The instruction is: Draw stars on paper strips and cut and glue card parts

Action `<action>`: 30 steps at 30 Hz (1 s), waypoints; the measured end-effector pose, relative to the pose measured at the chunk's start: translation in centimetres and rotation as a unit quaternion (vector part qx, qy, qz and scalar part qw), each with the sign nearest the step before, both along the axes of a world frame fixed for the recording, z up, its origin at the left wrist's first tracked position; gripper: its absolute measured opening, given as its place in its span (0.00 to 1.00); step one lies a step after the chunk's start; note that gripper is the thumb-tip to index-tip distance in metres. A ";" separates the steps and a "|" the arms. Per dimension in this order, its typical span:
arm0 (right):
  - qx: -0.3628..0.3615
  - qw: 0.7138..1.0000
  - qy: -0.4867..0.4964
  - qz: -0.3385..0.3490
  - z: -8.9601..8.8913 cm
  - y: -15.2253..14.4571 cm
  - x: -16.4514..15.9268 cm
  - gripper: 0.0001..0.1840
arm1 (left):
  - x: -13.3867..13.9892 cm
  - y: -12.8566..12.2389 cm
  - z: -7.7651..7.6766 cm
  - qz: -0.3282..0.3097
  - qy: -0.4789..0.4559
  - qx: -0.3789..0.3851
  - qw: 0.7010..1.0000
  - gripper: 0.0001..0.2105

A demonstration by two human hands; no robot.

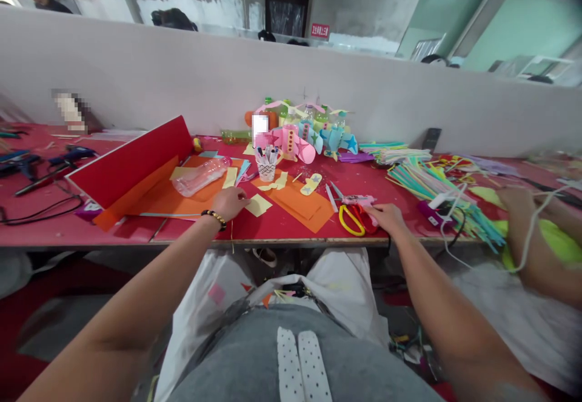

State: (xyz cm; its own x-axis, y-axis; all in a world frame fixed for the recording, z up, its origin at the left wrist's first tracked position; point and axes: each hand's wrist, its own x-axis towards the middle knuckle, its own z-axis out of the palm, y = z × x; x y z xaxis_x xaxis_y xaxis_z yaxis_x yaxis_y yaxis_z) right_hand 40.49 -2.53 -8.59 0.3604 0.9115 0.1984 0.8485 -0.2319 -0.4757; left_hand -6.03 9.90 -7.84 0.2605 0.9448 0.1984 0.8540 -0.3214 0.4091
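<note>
My left hand (pixel 230 203), with a beaded bracelet at the wrist, has its fingers curled at the left corner of a pale yellow paper piece (pixel 260 205). The paper lies on the red table near its front edge. To the right, my right hand (pixel 386 216) has its fingers closed at the red handle of the scissors (pixel 351 220), which also have a yellow handle loop. Its fingertips are partly hidden. Just beyond lies a pink tool (pixel 359 199), perhaps a glue gun. Orange sheets (pixel 300 205) and a star-marked yellow cutout (pixel 311 184) lie between the hands.
A pink-tinted plastic bottle (pixel 202 177) lies left, before a raised red board (pixel 136 156). A pen cup (pixel 267 165) stands centrally, with paper-decorated bottle planes (pixel 291 140) behind. Coloured strips (pixel 430 187) lie right. A neighbour's arm (pixel 522 232) and white cable (pixel 536 220) are at far right.
</note>
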 end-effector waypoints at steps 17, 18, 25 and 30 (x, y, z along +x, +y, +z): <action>-0.012 0.998 -0.064 0.008 0.4 -0.5 0.2 0.26 | 3.1 0.8 -0.3 0.008 -0.198 -0.089 0.976 0.09; -0.009 0.998 -0.063 0.006 0.6 -0.6 0.3 0.26 | 3.1 0.4 -0.4 0.003 -0.233 -0.098 0.967 0.10; 0.085 0.994 -0.064 -0.034 2.3 -1.9 -1.4 0.27 | 4.7 -3.8 -0.4 -0.040 -0.464 -0.175 0.867 0.24; 0.188 0.965 0.112 0.144 3.5 -3.9 -9.9 0.18 | 6.9 -8.0 0.7 -0.054 -0.559 -0.196 0.804 0.22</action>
